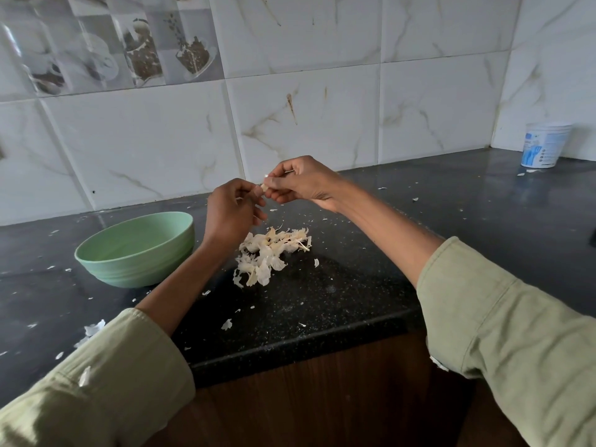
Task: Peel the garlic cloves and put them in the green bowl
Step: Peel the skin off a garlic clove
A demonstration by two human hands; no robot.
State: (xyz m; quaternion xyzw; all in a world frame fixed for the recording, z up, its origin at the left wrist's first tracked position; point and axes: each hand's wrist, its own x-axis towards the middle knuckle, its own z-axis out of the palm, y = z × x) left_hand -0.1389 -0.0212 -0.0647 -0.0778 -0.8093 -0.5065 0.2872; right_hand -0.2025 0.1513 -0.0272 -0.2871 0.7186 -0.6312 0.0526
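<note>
Two bare hands raised above the dark speckled stone desk (pixel 322 295), left hand (pixel 230 209) and right hand (pixel 301 183), fingers pinching one small pale garlic clove (pixel 264 187). Pale green round bowl (pixel 135 250) at eight o'clock; heap of papery white skins (pixel 271 256) at six.

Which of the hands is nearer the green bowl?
Left. The left hand is raised just past the green bowl rim, on its right side. The right hand is farther right, beyond the left, both pinching a garlic clove.
</note>
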